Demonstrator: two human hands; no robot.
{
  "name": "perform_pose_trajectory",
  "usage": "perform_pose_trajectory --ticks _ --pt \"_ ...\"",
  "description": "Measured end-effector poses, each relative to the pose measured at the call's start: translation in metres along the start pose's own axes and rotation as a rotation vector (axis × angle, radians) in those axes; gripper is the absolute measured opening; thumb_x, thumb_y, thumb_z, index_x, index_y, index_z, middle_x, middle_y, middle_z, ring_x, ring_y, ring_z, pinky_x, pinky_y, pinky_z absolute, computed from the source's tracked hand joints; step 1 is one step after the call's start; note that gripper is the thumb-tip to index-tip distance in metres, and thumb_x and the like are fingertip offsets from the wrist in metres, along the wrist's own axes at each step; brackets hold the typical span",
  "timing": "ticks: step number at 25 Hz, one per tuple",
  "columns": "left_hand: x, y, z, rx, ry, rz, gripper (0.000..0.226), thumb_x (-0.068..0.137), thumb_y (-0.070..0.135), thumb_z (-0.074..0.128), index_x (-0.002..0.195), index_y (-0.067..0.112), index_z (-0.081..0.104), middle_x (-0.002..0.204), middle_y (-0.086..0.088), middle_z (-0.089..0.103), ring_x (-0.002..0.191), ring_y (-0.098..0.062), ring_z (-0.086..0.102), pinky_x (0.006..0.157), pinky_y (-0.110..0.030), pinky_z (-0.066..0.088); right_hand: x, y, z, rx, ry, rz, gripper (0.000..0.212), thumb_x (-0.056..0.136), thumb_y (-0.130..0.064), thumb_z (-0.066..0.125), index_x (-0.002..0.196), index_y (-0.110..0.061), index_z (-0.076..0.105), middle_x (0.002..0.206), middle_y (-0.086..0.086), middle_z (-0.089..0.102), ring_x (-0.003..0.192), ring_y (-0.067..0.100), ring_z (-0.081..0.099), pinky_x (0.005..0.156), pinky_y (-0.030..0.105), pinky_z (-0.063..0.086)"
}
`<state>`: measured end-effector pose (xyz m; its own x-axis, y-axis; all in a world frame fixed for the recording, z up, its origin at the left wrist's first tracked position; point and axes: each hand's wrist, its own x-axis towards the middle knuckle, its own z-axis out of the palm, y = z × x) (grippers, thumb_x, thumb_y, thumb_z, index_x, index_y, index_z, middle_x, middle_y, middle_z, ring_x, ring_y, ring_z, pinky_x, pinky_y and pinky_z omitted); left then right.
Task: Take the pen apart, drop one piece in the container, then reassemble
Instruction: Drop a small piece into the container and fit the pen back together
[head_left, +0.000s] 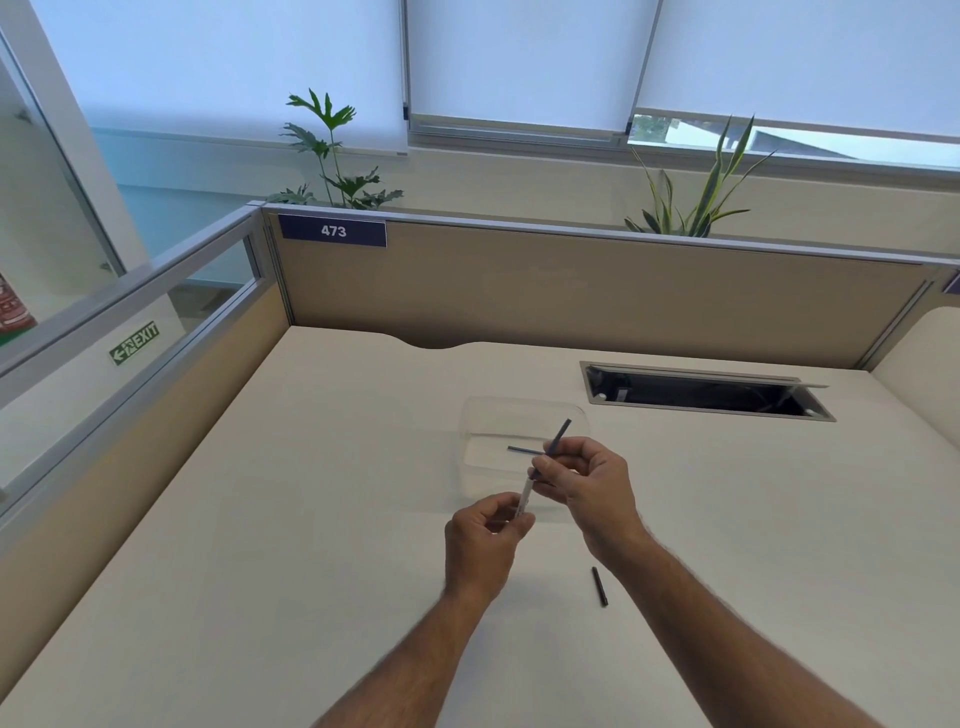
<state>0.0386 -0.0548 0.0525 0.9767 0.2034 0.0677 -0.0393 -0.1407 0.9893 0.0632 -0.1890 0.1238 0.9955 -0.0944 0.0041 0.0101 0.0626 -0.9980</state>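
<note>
My left hand (485, 540) pinches the lower end of a white pen barrel (525, 496), which points up and to the right. My right hand (587, 480) grips a thin dark refill (560, 435) near the barrel's upper end; the refill sticks out past my fingers. A clear plastic container (519, 415) stands on the desk just behind both hands. A thin dark piece (523, 449) shows over the container's inside; whether it lies there or is held I cannot tell. A black pen cap (600, 587) lies on the desk under my right forearm.
The cream desk (291, 519) is fenced by beige partition walls at the back (571, 291) and left. An open cable slot (706, 397) is sunk into the desk at the back right. Two plants stand behind the back partition.
</note>
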Motion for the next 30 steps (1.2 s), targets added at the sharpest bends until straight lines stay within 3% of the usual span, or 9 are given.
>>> perform_pose_trajectory --ticks 11,16,21,23,26,30 --pt "0.002 0.002 0.003 -0.015 -0.011 0.054 0.021 0.077 0.013 0.082 0.092 0.028 0.078 0.078 0.026 0.074 0.075 -0.004 0.071 0.066 -0.012 0.054 0.000 0.006 -0.003 -0.201 -0.048 0.057 0.011 0.077 -0.009 0.082 0.084 -0.005 0.075 0.083 0.020 0.075 0.082 0.035 0.074 0.074 0.044 0.064" --pt "0.003 0.001 0.001 -0.022 -0.011 0.067 0.022 0.080 0.015 0.080 0.088 0.036 0.077 0.079 0.023 0.076 0.075 -0.002 0.072 0.067 -0.012 0.054 -0.003 0.009 -0.005 -0.221 -0.098 0.052 0.019 0.073 -0.008 0.086 0.088 -0.007 0.075 0.084 0.018 0.076 0.076 0.024 0.073 0.070 0.034 0.063" --pt "0.004 0.000 0.001 -0.034 0.005 0.028 0.019 0.080 0.014 0.080 0.093 0.028 0.078 0.080 0.022 0.076 0.077 -0.003 0.071 0.068 -0.012 0.054 -0.005 0.020 -0.018 -0.260 -0.045 0.088 0.027 0.071 -0.014 0.088 0.093 -0.014 0.074 0.083 0.010 0.077 0.079 0.020 0.074 0.069 0.036 0.063" --pt "0.004 -0.001 0.000 -0.035 0.014 0.013 0.021 0.080 0.013 0.080 0.090 0.032 0.077 0.080 0.023 0.075 0.076 -0.001 0.071 0.068 -0.012 0.054 -0.005 0.029 -0.029 -0.371 0.018 0.111 0.023 0.071 -0.018 0.088 0.089 -0.017 0.074 0.080 0.006 0.077 0.076 0.018 0.073 0.068 0.035 0.063" --pt "0.005 -0.001 -0.002 -0.030 0.017 0.000 0.029 0.082 0.012 0.077 0.083 0.042 0.073 0.081 0.025 0.075 0.077 0.002 0.070 0.068 -0.011 0.053 -0.005 0.045 -0.051 -0.736 0.087 0.166 0.019 0.067 -0.027 0.086 0.077 -0.022 0.071 0.073 -0.005 0.073 0.072 0.012 0.069 0.069 0.030 0.058" --pt "0.006 -0.005 -0.002 -0.031 0.013 -0.024 0.031 0.084 0.014 0.076 0.080 0.045 0.073 0.080 0.024 0.075 0.078 -0.002 0.071 0.072 -0.019 0.057 -0.013 0.060 -0.076 -1.028 -0.009 0.392 0.028 0.064 -0.038 0.085 0.070 -0.018 0.067 0.066 -0.007 0.069 0.058 0.009 0.064 0.057 0.023 0.050"
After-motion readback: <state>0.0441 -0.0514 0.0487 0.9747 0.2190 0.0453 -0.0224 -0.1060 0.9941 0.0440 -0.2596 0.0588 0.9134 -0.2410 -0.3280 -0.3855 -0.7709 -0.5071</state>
